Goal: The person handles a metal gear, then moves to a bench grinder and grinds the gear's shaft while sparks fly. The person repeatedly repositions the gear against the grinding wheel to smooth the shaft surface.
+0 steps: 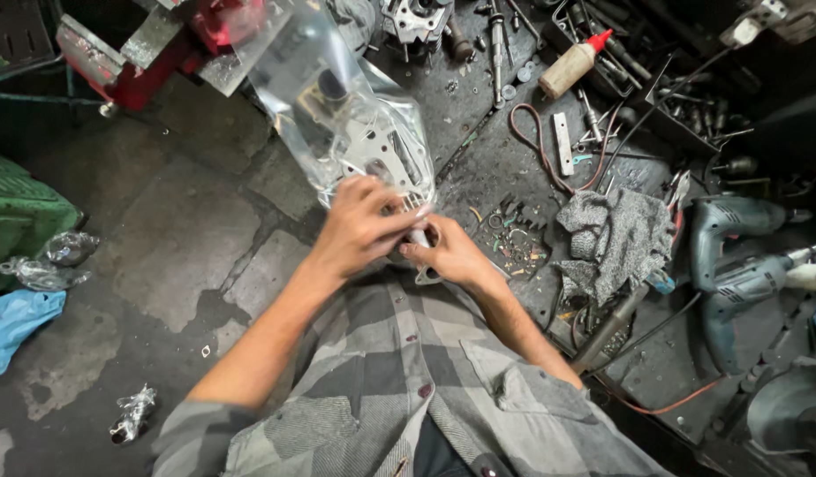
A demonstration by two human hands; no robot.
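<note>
Both of my hands hold a clear plastic bag [324, 93] with a flat grey metal part [381, 163] inside it, just in front of my chest. My left hand [359, 225] wraps over the bag's lower end from the left. My right hand [452, 256] grips the bottom of the metal part where it sticks out of the bag. The bag's upper end rises away from me, towards a red vise [152, 49]. How far the part sits inside the bag is hidden by my fingers.
A dirty metal workbench [505, 150] on the right carries a grey rag [615, 234], two power drills [735, 256], a glue bottle with a red tip [574, 62], cables and small tools. On the stone floor lie a green crate [19, 216], a blue bag [15, 322] and crumpled wrappers [132, 413].
</note>
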